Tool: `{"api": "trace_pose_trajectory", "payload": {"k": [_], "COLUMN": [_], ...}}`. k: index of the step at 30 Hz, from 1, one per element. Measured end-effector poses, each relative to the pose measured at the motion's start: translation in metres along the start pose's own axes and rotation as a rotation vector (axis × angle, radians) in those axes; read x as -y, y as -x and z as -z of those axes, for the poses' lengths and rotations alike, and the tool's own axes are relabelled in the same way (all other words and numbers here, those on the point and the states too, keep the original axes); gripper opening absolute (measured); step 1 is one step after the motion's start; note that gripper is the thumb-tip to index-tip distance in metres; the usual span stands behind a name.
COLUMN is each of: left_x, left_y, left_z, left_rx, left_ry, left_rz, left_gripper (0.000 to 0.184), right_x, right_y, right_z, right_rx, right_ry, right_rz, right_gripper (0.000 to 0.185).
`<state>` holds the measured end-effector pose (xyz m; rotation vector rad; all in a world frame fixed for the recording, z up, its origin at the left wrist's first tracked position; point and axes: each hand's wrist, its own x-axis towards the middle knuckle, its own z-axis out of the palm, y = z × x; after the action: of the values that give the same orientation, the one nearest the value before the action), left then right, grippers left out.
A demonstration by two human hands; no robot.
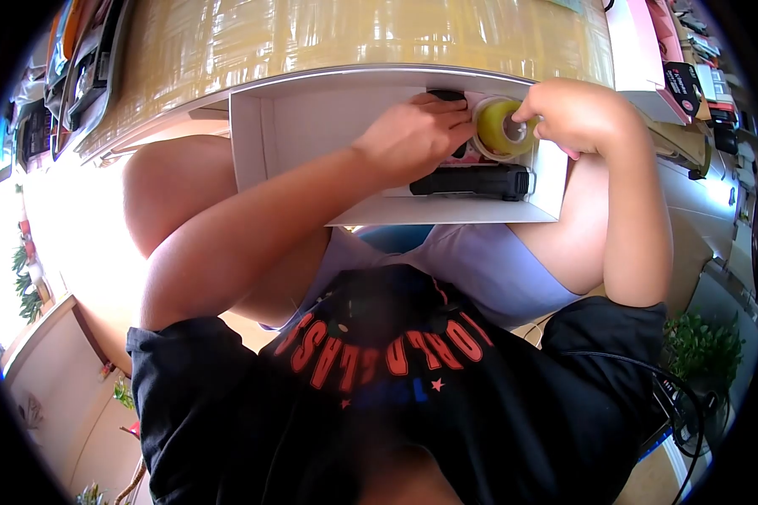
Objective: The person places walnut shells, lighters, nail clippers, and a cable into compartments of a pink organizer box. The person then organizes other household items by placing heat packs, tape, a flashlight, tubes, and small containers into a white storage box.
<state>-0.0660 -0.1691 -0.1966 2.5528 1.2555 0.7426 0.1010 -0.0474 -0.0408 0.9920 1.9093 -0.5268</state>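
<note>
An open white drawer or box (312, 126) lies across my lap. Inside it, my left hand (421, 135) has its fingers bent and pressed together over a dark object (446, 95), whose shape is mostly hidden. Just right of those fingers is a yellow-green tape roll (493, 128) with a pale core. My right hand (568, 118) reaches over the box's right side, its thumb and forefinger closed at the right rim of this roll. A long black object (476, 181) lies along the near wall, below both hands.
Beyond the box is a table (354, 38) with a shiny, wrapped-looking surface. Bags and folders are stacked at the far left. A pink and white box (644, 50) stands at the far right. A black cable (691, 396) hangs near a green plant (703, 349) at lower right.
</note>
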Motion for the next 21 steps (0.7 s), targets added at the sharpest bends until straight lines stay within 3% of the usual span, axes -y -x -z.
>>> {"api": "trace_pose_trajectory", "payload": {"k": [7, 11, 14, 15, 18, 21], "left_x": [-0.007, -0.014, -0.016, -0.018, -0.022, -0.023], "left_y": [0.002, 0.001, 0.002, 0.002, 0.003, 0.003], "left_z": [-0.002, 0.005, 0.003, 0.004, 0.002, 0.008], "left_rx": [0.031, 0.116, 0.130, 0.174, 0.171, 0.184], "left_ry": [-0.154, -0.245, -0.215, -0.196, -0.198, -0.173], "left_rz": [0.031, 0.044, 0.064, 0.072, 0.088, 0.092], "left_gripper": [0.040, 0.044, 0.043, 0.046, 0.049, 0.053], "right_x": [-0.012, -0.022, -0.037, -0.050, -0.082, -0.092], "right_y": [-0.008, 0.007, 0.013, -0.001, -0.045, -0.060], "right_z": [0.001, 0.023, 0.040, 0.041, 0.040, 0.039], "right_rx": [0.013, -0.074, -0.340, -0.555, -1.249, -1.179], "right_ry": [-0.023, -0.448, -0.825, -0.877, -0.424, -0.398], "right_rz": [0.233, 0.512, 0.491, 0.514, 0.250, 0.275], "right_gripper": [0.037, 0.026, 0.024, 0.022, 0.021, 0.022]}}
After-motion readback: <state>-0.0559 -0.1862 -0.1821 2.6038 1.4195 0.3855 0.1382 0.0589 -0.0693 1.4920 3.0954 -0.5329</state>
